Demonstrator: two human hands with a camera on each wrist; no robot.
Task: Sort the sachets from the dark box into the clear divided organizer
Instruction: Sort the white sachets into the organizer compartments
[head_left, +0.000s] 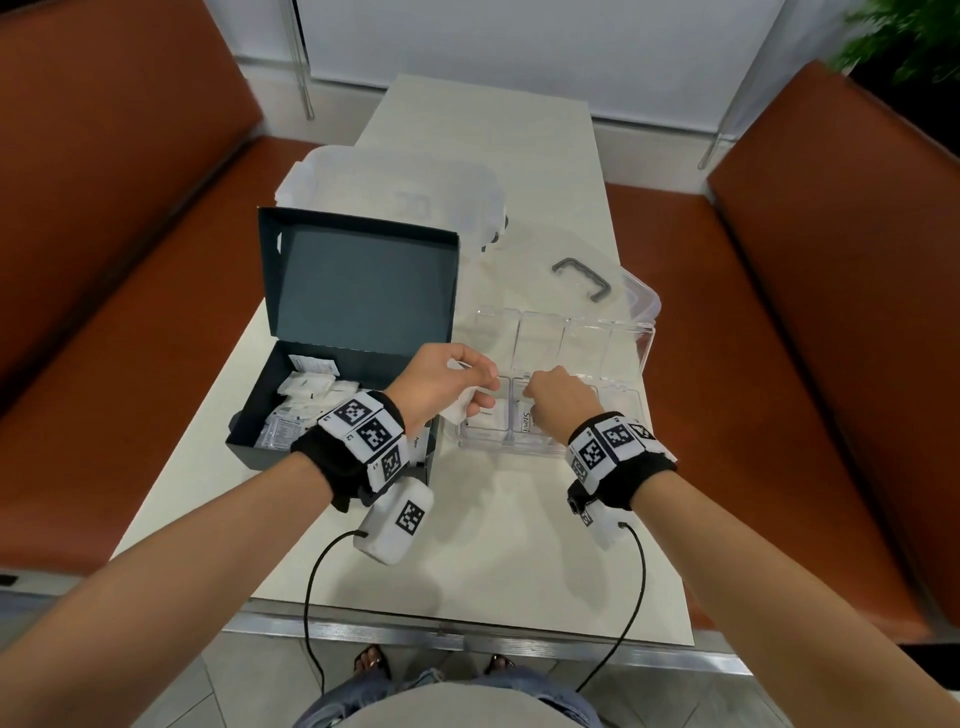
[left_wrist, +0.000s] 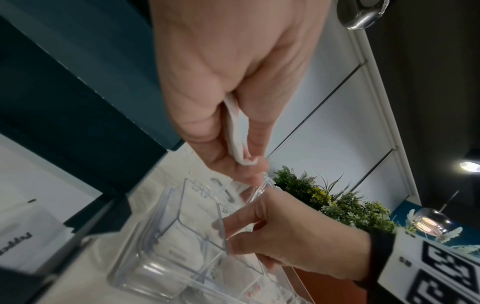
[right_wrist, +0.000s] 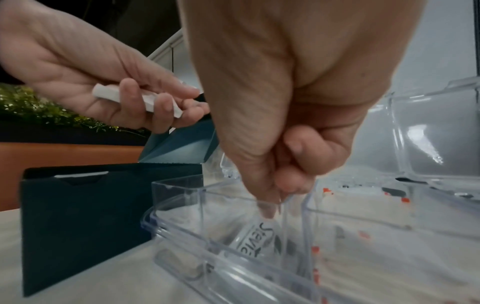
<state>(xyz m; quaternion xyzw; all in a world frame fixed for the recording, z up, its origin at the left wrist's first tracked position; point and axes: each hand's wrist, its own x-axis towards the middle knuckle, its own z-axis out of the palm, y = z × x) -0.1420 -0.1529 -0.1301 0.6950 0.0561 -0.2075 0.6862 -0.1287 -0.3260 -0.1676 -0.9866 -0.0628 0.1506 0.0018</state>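
Fingers, left: your left hand (head_left: 451, 387) has its fingers (right_wrist: 166, 107) curled round a small bundle of white sachets (right_wrist: 135, 98), held just above the near-left corner of the organizer.
Fingers, right: your right hand (head_left: 558, 402) is bunched, its fingertips (right_wrist: 267, 211) dipped into the second near compartment and touching a printed sachet (right_wrist: 255, 240); whether they pinch it or have let go, you cannot tell.
Counter: pale counter (head_left: 488, 545) lies beneath both hands and carries everything.
Dark box: the dark box (head_left: 291, 447) sits just left of your left fingers, lid up, with more sachets (head_left: 306, 395) loose inside.
Organizer: the clear divided organizer (head_left: 623, 332) lies directly under your right fingers, its clear lid (head_left: 641, 299) hinged open beyond them; a white sachet lies in the compartment beside your fingertips.
Handling: judge the sachets light, thin, soft and likely slippery in a bundle. Take each by an edge between thumb and forefinger, one at a time. The clear walls look stiff and the cells narrow, so feed each sachet in end first.
Hard to see: your right hand covers much of the cell it works in. The print reads only partly. Clear dividers and glare blur what the far cells hold. The count in your left hand is unclear.
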